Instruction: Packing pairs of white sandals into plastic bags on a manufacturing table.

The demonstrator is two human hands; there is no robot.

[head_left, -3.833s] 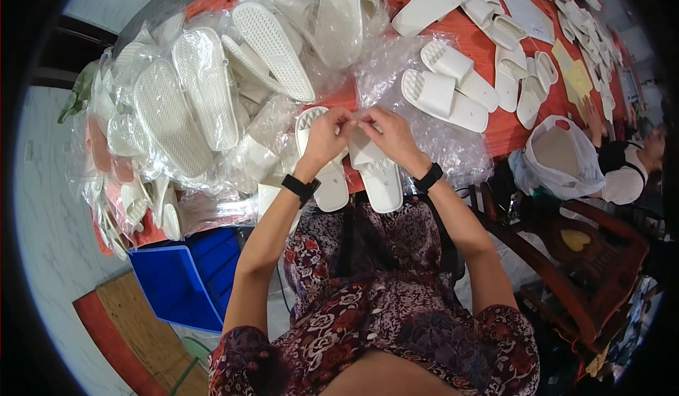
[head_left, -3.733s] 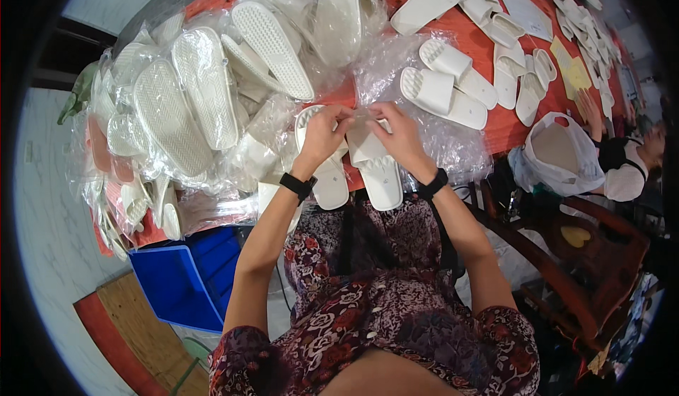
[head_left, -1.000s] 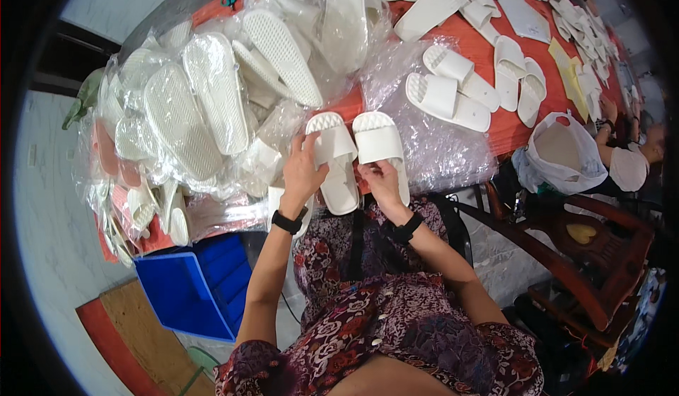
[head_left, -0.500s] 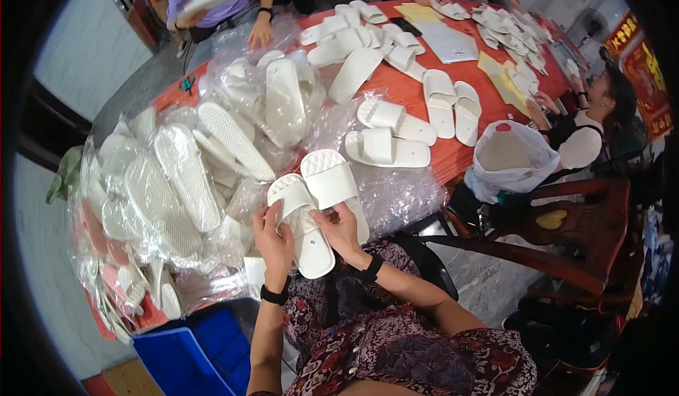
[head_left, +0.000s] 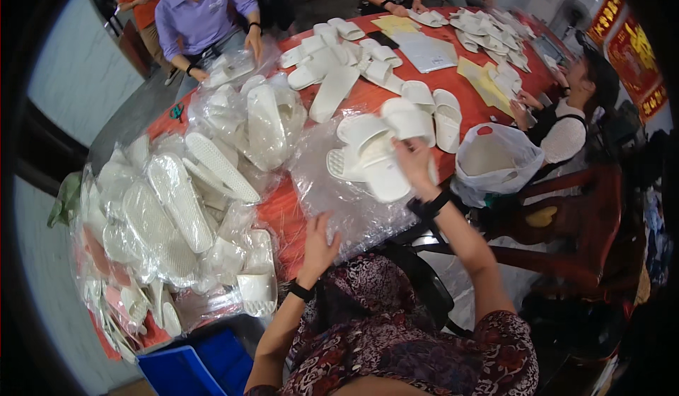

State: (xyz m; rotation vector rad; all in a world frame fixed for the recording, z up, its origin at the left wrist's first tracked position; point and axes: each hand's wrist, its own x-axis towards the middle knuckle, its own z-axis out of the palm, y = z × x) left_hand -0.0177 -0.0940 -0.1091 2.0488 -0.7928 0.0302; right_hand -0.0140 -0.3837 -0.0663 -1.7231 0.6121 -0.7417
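Observation:
My right hand (head_left: 417, 164) reaches forward over the table with its fingers closed on a pair of white slippers (head_left: 388, 181), smeared by motion. Beneath and beside that pair lies another white slipper (head_left: 341, 164), partly hidden. Close to the table's near edge my left hand (head_left: 320, 246) holds nothing; its fingers are apart beside a clear plastic sheet (head_left: 327, 196). To its left, a white slipper with a quilted footbed (head_left: 257, 291) lies near the edge, next to a heap of slippers in clear plastic bags (head_left: 164, 226).
A red-covered table (head_left: 277, 216) bears more loose white slippers (head_left: 332, 92) and yellow paper (head_left: 484, 85). At the right stand a white plastic bag (head_left: 499, 157) and a dark wooden chair (head_left: 580, 226). A blue bin (head_left: 177, 371) is below left. Several people sit or stand around the table.
My right hand has carried the slipper pair away from me and to the right, over other slippers. My left hand has let go. The person in purple has lowered a bagged item to the table.

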